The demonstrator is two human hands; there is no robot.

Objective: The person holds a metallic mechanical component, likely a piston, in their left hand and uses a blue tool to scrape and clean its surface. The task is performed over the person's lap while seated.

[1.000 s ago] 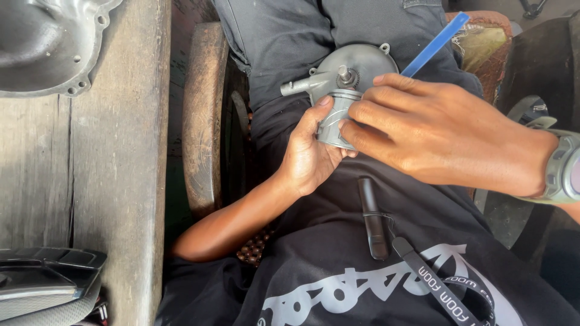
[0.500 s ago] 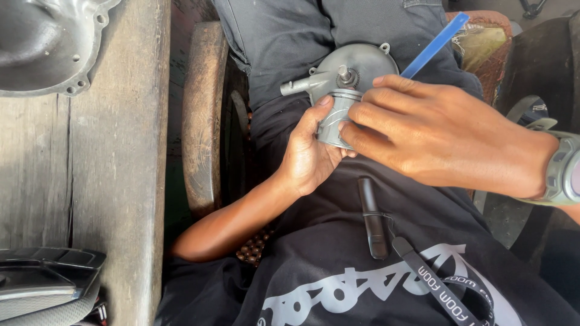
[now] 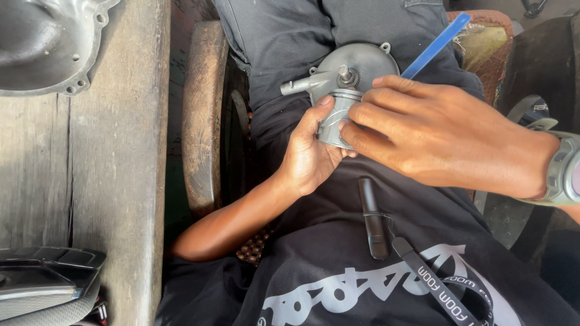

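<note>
The lower body of the grey metal part is concealed by the right hand, the blue tool is partly covered, and the metal cover is cut off at the upper-left edge.

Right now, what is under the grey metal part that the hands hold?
Under the grey metal part lies the person's dark clothing. The left hand and right hand cover its lower end, so that stays hidden.
</note>
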